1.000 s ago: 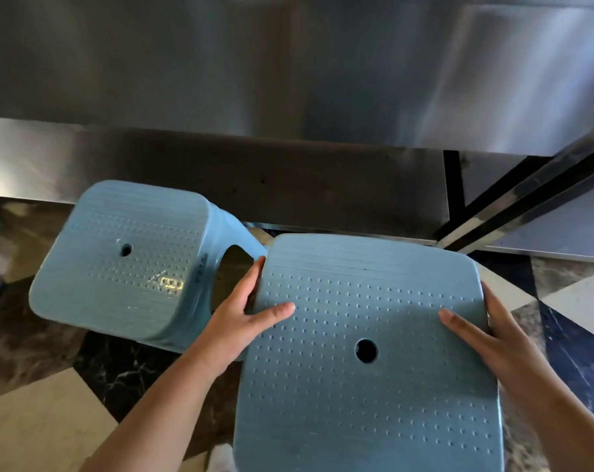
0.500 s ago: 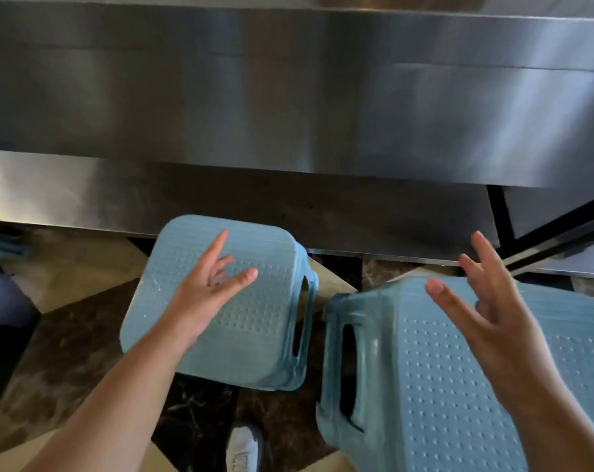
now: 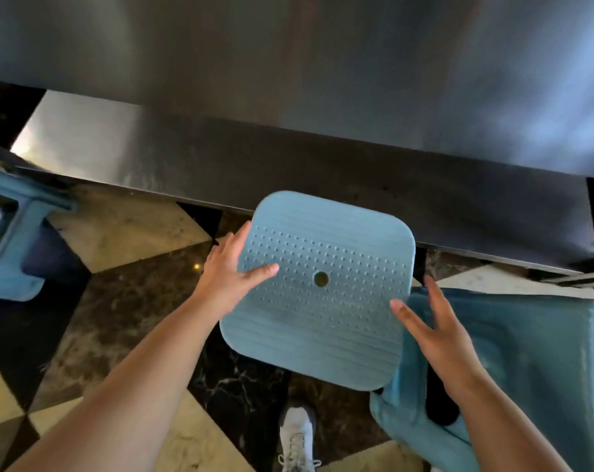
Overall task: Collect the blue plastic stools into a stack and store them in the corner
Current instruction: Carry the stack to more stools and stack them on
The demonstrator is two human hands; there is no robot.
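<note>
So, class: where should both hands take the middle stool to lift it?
Probably by opposite side edges of the seat. The stool faces seat-up; the left hand already touches its left edge, thumb on top, and the right hand hovers open by the right edge.

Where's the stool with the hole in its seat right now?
In the head view it sits centre frame: the stool, seat up, lies between the left hand, which touches its left edge, and the open right hand, beside a second stool.
</note>
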